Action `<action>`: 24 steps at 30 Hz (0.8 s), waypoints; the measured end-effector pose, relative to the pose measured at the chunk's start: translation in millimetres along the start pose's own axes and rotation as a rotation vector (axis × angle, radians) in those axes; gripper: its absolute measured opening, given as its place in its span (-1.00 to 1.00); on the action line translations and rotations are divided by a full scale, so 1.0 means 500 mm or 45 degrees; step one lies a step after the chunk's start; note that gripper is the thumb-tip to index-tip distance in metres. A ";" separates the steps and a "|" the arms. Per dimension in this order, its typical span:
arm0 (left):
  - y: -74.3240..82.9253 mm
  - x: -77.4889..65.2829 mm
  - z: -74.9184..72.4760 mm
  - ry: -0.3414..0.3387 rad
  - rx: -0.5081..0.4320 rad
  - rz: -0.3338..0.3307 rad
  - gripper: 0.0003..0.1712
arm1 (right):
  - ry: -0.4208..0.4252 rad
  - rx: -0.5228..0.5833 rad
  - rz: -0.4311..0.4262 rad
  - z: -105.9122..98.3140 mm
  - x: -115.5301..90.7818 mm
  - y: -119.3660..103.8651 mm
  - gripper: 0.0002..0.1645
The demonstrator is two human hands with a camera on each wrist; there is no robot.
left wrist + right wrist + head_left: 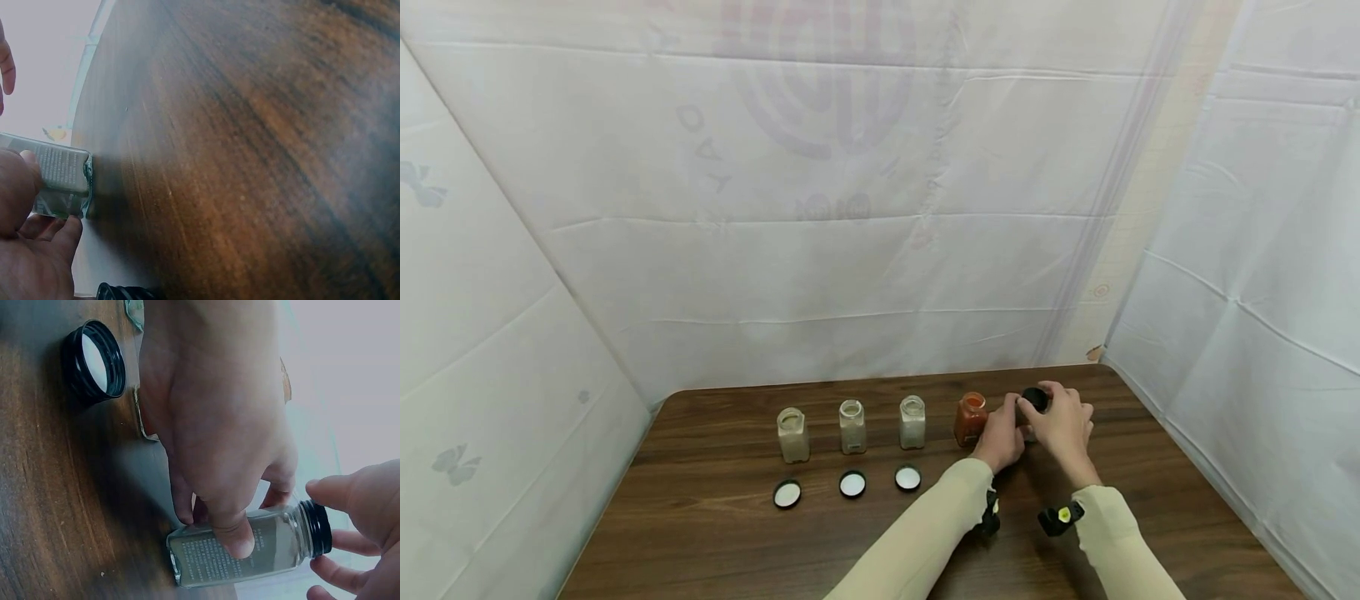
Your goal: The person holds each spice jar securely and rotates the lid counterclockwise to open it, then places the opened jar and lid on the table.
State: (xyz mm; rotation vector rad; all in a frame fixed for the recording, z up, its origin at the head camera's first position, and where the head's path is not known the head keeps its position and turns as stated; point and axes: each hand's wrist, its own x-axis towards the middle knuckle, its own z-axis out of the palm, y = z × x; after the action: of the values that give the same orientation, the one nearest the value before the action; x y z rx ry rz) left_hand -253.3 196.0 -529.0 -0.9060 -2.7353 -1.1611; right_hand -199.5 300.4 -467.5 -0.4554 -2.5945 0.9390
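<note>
A square glass spice jar (269, 544) with printed text and pale contents stands at the right end of a row. My left hand (1002, 433) grips its body, thumb over the printed side in the right wrist view. A black screw lid (1036, 398) sits on the jar's neck. Around that lid curl the thumb and fingers of my right hand (1063, 425). Just left of my left hand is an uncapped jar of orange-red spice (970, 421). Most of the gripped jar is hidden by my hands in the head view.
Three uncapped jars with pale contents, a left one (793, 437), a middle one (853, 429) and a right one (912, 423), stand along the wooden table (715, 533). Three black lids with white liners, such as this one (787, 494), lie before them. White sheeting (850, 275) encloses the table.
</note>
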 end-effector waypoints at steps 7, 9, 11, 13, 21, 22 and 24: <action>0.002 -0.001 -0.001 0.006 0.025 0.015 -0.49 | 0.019 -0.005 -0.033 0.002 0.000 0.003 -0.41; 0.001 -0.001 -0.001 0.000 0.023 0.004 -0.49 | 0.009 -0.003 -0.048 0.003 0.000 0.003 -0.44; 0.001 0.000 -0.001 0.001 0.016 -0.005 -0.50 | -0.014 0.002 -0.067 0.003 0.000 0.003 -0.46; 0.001 0.000 0.000 0.003 0.013 -0.012 -0.51 | -0.047 0.000 -0.084 0.003 0.001 0.003 -0.47; 0.003 0.000 0.000 0.000 0.021 -0.007 -0.52 | -0.108 -0.023 -0.105 0.001 0.003 0.002 -0.48; 0.002 0.000 -0.001 -0.001 0.016 -0.005 -0.52 | -0.110 -0.023 -0.108 0.000 0.003 0.002 -0.48; 0.001 0.000 -0.001 -0.005 0.010 -0.004 -0.51 | -0.117 -0.026 -0.118 -0.001 0.004 0.002 -0.47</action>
State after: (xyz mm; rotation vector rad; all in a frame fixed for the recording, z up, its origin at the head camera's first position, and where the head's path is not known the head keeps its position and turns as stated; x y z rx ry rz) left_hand -253.1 195.9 -528.2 -0.9038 -2.7433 -1.1492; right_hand -200.9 302.1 -467.2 -0.3004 -2.6843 0.9237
